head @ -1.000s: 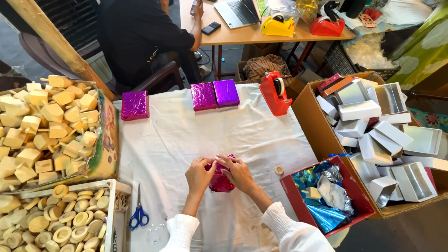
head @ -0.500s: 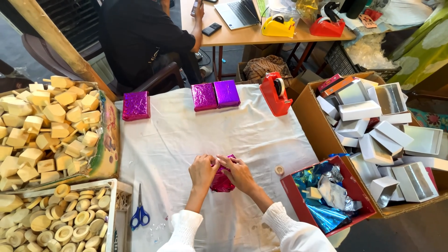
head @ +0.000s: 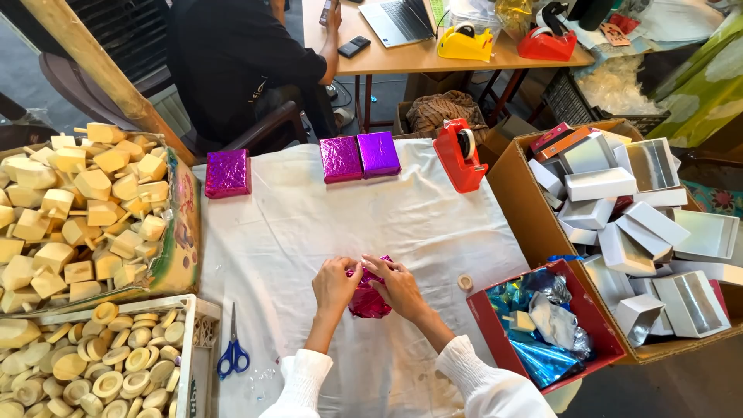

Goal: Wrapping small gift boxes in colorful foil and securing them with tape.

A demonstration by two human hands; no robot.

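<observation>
**Both hands closed on a crinkly pink foil parcel near the table's front edge**

From my seat I see my left hand [head: 334,283] and right hand [head: 398,285] pressed together around the pink foil parcel [head: 367,296], fingers curled in on its top and thumbs tucked toward each other, so neither hand is spread wide. The parcel sits on the white cloth [head: 309,232] a little in from the front edge, about midway between the left and right edges.

My judgement of how it handles: the foil looks thin, shiny and creased, so it should be light, slippery and easy to tear or dent, while whatever it covers seems to keep a firm blocky shape. I would hold it by its sides with flat fingers rather than pinching a loose fold.

Just right of my right hand lies a small tape roll [head: 464,282], and beyond it at the right edge a red box [head: 495,340] of blue foil sheets. Blue scissors [head: 233,354] lie near the front left corner. Along the back edge stand three wrapped parcels [head: 360,157] and a red tape dispenser [head: 462,154]. A cardboard carton [head: 534,224] of white boxes stands off to the right, wooden blocks [head: 85,209] to the left
</observation>
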